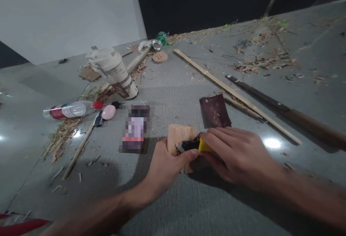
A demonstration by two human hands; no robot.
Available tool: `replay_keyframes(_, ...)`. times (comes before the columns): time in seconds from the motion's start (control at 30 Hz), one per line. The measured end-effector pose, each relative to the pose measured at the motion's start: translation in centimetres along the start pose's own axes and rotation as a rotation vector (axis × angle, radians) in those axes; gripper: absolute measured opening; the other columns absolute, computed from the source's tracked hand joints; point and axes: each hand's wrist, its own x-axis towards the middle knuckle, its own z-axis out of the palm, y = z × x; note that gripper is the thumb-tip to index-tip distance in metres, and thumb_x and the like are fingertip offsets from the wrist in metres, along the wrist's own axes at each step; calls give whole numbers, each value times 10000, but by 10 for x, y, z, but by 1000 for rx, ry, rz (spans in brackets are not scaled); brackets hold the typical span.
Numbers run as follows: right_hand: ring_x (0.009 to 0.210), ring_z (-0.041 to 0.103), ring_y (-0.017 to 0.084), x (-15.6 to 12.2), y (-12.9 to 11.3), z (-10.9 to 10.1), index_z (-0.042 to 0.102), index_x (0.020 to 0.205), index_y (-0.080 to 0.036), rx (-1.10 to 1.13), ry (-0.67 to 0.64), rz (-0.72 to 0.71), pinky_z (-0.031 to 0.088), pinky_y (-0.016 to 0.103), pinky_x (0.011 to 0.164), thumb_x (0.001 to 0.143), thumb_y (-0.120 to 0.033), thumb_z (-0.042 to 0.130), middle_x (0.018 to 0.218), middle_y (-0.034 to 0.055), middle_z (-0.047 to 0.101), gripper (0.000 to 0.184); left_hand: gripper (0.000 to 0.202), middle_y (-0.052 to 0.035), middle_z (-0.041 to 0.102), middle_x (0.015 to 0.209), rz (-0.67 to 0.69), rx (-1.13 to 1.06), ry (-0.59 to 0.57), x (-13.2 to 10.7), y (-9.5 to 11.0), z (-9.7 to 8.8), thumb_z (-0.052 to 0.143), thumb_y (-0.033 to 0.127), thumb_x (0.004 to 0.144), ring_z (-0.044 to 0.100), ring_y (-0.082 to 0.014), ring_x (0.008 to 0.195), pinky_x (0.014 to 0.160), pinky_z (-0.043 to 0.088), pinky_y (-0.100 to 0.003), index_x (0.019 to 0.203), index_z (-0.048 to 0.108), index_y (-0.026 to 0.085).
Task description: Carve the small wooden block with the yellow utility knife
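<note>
the left hand (pixel 167 164) gripped the wood block (pixel 180 136); the right hand (pixel 238 156) clasped a yellow utility knife (pixel 193 145). shallow, controlled strokes away from the thumb seemed wisest.

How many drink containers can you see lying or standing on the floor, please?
3: a plastic bottle lying at left, a lidded paper cup tipped over behind it, and a green can on its side farther back.

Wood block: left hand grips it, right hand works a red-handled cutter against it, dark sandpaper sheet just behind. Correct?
Not quite. The head view shows the cutter has a yellow handle, not red. Otherwise right: left hand grips the wood block, right hand holds the cutter, sandpaper sheet behind.
</note>
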Motion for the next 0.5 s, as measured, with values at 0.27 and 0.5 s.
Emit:
replay_keyframes(0.27, 641, 605, 185, 1, -9, 4, 574, 893, -193, -75, 75, 79, 383, 348, 606, 1052, -285, 523, 748, 17, 629, 190, 385, -7, 651, 749, 3, -30, 104, -1, -5, 2, 877, 480, 762, 594, -118, 642, 593, 514, -219, 823, 707, 140)
replay_keyframes(0.5, 682, 633, 196, 1, 1, 0, 607, 963, -178, 0, 30, 19, 396, 354, 621, 1029, -279, 507, 799, 34, 665, 157, 351, -19, 685, 831, 39, -116, 32, 1, -7, 4, 897, 409, 754, 609, -114, 688, 636, 533, -217, 924, 745, 141)
